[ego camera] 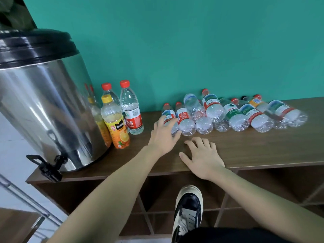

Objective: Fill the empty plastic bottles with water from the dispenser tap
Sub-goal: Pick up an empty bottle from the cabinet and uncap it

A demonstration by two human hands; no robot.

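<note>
A steel water dispenser (43, 106) with a black lid stands at the left end of the wooden shelf top, its black tap (48, 168) jutting past the front edge. Just beside it three bottles stand upright and capped: an orange juice bottle (116, 123) with a yellow cap, and two clear water bottles (131, 109) with red caps. Further right, a heap of empty clear bottles (233, 114) lies on its side, bases toward the front, most red-capped

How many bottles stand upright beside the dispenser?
3 visible: the orange juice bottle in front, a clear red-capped bottle to its right near the wall, and another red-capped bottle behind the juice. More may be hidden behind them or the dispenser.
</note>
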